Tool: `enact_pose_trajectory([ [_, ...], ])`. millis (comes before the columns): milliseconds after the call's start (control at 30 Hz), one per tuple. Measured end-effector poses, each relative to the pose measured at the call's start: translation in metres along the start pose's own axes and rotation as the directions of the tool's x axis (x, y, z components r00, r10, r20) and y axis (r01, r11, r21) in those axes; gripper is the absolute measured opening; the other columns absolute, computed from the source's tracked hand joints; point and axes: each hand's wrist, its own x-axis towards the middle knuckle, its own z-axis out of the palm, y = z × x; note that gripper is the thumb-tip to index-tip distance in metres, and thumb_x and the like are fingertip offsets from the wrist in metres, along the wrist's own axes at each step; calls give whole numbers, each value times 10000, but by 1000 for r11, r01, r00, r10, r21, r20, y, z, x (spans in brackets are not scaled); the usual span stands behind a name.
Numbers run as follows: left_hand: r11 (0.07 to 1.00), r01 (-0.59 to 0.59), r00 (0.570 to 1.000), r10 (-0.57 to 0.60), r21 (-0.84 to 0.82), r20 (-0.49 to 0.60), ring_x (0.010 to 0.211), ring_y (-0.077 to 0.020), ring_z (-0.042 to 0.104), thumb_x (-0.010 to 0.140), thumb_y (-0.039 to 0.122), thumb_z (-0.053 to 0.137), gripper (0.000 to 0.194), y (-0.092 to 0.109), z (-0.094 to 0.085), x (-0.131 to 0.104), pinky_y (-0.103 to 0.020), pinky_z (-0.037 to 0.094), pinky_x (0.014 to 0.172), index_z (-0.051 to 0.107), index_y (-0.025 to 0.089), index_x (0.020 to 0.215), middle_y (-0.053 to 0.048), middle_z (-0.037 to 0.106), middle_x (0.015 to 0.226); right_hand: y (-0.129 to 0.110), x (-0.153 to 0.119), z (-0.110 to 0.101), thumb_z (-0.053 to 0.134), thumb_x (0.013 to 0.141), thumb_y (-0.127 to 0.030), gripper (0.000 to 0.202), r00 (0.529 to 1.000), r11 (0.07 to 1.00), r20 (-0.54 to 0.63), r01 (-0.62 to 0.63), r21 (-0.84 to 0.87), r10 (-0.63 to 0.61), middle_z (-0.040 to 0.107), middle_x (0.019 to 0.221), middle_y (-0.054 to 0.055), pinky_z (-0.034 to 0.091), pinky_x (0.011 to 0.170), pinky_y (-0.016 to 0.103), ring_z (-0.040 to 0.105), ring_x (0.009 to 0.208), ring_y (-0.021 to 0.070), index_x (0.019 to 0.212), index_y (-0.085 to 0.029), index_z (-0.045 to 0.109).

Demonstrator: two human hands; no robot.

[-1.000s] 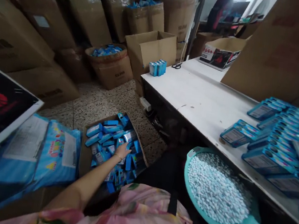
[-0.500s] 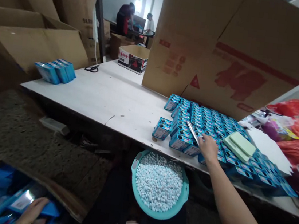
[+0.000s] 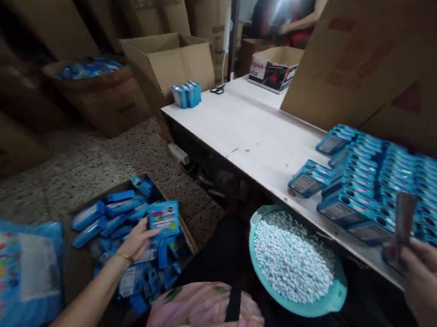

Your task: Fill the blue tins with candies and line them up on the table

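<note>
In the head view, my left hand [image 3: 138, 243] is over the carton [image 3: 78, 268] on the floor, its fingers closed at the edge of a small blue box [image 3: 166, 217]. Many similar blue boxes lie jumbled beneath it. My right hand [image 3: 427, 277] is raised at the table's front edge, closed around a narrow metal tool [image 3: 405, 215] that stands roughly upright; blur hides its exact kind. Behind it, rows of blue boxes [image 3: 396, 176] stand packed on the table. A turquoise basin [image 3: 340, 295] full of small pale blue and white pellets [image 3: 293, 264] rests at my lap.
The white table [image 3: 243, 126] carries several blue boxes [image 3: 187, 94], scissors [image 3: 217, 89] and an open printed box [image 3: 274, 71]. A large cardboard sheet [image 3: 355, 69] leans at the back. A blue printed bag [image 3: 10, 275] lies at lower left. Two people [image 3: 267, 9] are beyond.
The view has swung left and down. My left hand has come up out of the loose boxes with one box in its fingers. My right hand has tilted the metal tool upright.
</note>
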Motion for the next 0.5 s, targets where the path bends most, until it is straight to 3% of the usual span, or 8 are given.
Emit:
enact_pose_trajectory([
  [33, 1000, -31, 998, 30, 2, 53, 976, -247, 576, 576, 293, 689, 622, 5, 16, -8, -369, 481, 839, 463, 179, 1144, -96, 600, 1095, 5, -25, 7, 532, 690, -520, 350, 991, 986, 106, -96, 139, 82, 654, 828, 148, 429, 631, 395, 604, 756, 231, 931, -289, 637],
  [100, 997, -74, 983, 75, -13, 165, 1002, -243, 561, 598, 283, 687, 576, 6, 54, -20, -376, 461, 872, 470, 180, 1122, -84, 600, 1096, 16, -73, 23, 634, 567, -521, 346, 920, 922, 345, -285, 260, 187, 662, 767, 114, 463, 627, 385, 610, 703, 243, 798, -264, 645],
  [167, 995, -97, 952, 101, -26, 289, 1002, -228, 560, 621, 259, 681, 531, -3, 95, -26, -376, 450, 888, 472, 194, 1104, -60, 611, 1069, 28, -110, 35, 602, 603, -505, 378, 861, 884, 467, -366, 290, 204, 651, 703, 70, 482, 607, 367, 608, 641, 224, 841, -213, 621],
  [267, 994, -113, 888, 104, -8, 447, 1000, -217, 561, 637, 235, 679, 512, -20, 152, -27, -367, 443, 899, 471, 198, 1104, -51, 617, 1053, 49, -131, 32, 472, 728, -440, 346, 884, 961, 442, -236, 141, 152, 656, 750, 56, 466, 632, 314, 599, 678, 195, 908, -178, 610],
  [333, 999, -40, 839, 30, 7, 543, 1006, -230, 561, 656, 254, 666, 529, -29, 185, -24, -386, 456, 879, 450, 201, 1136, -66, 602, 1090, 62, -133, 16, 413, 771, -361, 305, 918, 991, 375, -118, -63, 133, 664, 864, 54, 440, 685, 290, 595, 768, 192, 934, -206, 620],
  [433, 991, 114, 763, -130, 65, 633, 982, -252, 577, 665, 288, 659, 513, -38, 224, -16, -418, 482, 826, 457, 192, 1127, -89, 598, 1104, 73, -131, -7, 372, 788, -244, 307, 919, 937, 358, -31, -348, 164, 655, 952, 28, 406, 682, 265, 588, 826, 187, 965, -271, 621],
  [500, 989, 125, 748, -150, 84, 646, 959, -246, 589, 644, 287, 678, 494, -42, 245, -9, -413, 485, 821, 485, 187, 1087, -84, 611, 1081, 76, -129, -12, 363, 782, -184, 332, 910, 884, 366, 0, -468, 194, 651, 947, 23, 385, 639, 251, 587, 802, 178, 967, -292, 616],
])
